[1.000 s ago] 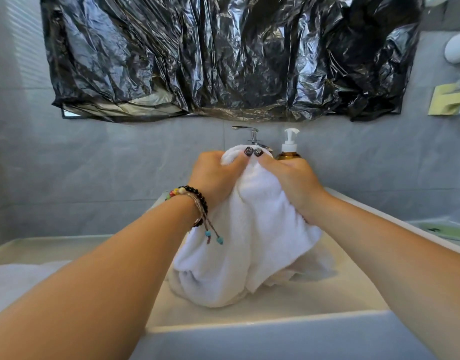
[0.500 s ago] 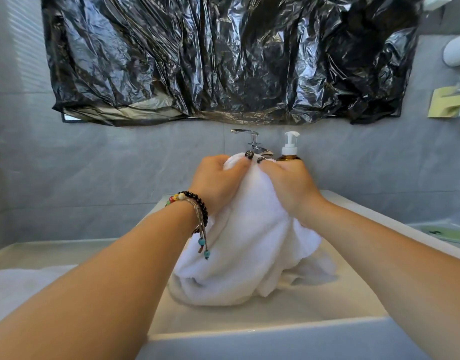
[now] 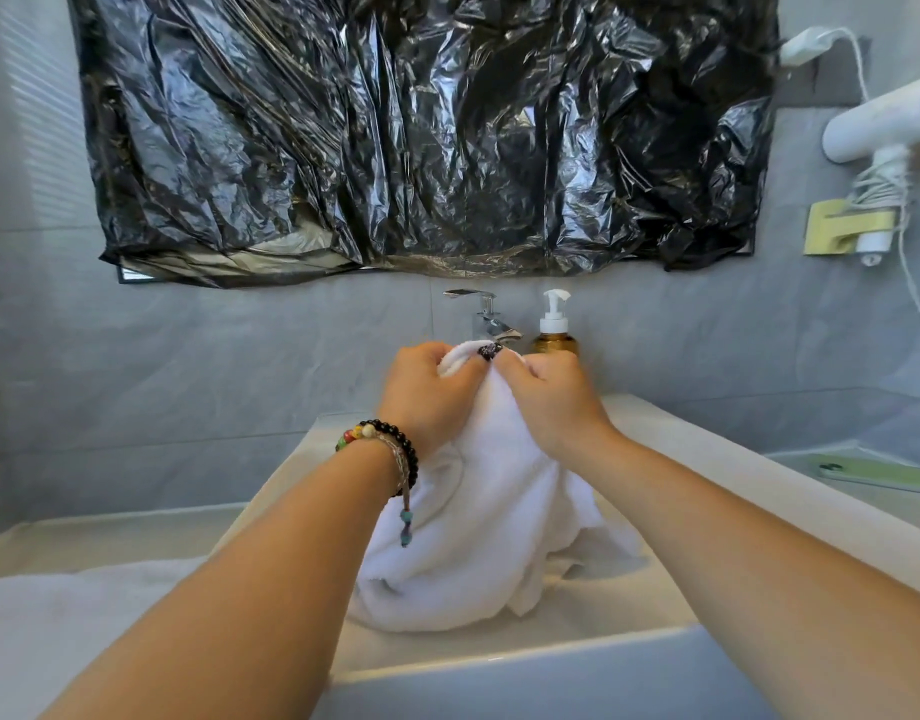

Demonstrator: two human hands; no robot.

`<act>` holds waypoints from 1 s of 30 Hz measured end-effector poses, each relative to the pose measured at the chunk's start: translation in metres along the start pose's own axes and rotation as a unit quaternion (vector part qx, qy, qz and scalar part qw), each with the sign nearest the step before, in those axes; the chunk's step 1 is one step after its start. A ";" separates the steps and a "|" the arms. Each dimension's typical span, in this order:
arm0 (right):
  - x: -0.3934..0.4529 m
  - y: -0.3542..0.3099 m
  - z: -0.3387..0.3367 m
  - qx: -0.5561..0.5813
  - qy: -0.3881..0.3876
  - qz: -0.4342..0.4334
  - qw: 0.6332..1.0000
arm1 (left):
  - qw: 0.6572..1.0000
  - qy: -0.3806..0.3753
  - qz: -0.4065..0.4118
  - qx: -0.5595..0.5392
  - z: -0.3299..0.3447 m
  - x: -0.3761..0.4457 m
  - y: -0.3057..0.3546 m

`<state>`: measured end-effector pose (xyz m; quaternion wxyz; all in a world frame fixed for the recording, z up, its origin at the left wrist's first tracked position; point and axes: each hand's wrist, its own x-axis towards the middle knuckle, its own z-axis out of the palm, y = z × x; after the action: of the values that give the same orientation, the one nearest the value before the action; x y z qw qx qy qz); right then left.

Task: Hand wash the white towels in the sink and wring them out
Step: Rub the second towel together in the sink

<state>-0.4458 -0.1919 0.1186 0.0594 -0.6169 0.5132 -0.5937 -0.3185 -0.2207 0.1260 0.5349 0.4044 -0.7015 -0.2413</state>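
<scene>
A white towel [image 3: 478, 522] hangs bunched over the white sink [image 3: 671, 439], its lower folds resting in the basin. My left hand [image 3: 426, 397] and my right hand [image 3: 551, 402] grip the towel's top edge side by side, fingers curled into the cloth, just in front of the chrome tap [image 3: 486, 319]. A beaded bracelet sits on my left wrist. Another white towel [image 3: 83, 615] lies on the counter at the lower left.
An amber soap pump bottle [image 3: 554, 335] stands right of the tap. Black plastic sheeting [image 3: 421, 132] covers the mirror above. A white hair dryer [image 3: 884, 127] hangs on the right wall, and a green phone [image 3: 878, 472] lies on the right counter.
Both hands have drawn closer together on the towel's top and dropped slightly toward the basin. The hanging folds have shifted a little.
</scene>
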 end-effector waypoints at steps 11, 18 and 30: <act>-0.050 -0.011 -0.038 -0.068 -0.104 -0.073 0.990 | 0.998 -0.003 -0.004 -0.061 -0.021 -0.058 0.014; -0.057 -0.017 -0.061 -0.001 -0.096 0.015 0.995 | 0.979 0.088 -0.044 -0.176 -0.032 -0.100 0.030; -0.003 -0.143 -0.085 0.018 0.203 -0.027 0.979 | 0.987 0.027 0.075 -0.143 -0.037 -0.110 0.079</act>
<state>-0.4319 -0.0779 0.2389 -0.0511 -0.4965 0.4869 -0.7168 -0.2966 -0.0828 0.1375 0.6224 0.2764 -0.6736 -0.2872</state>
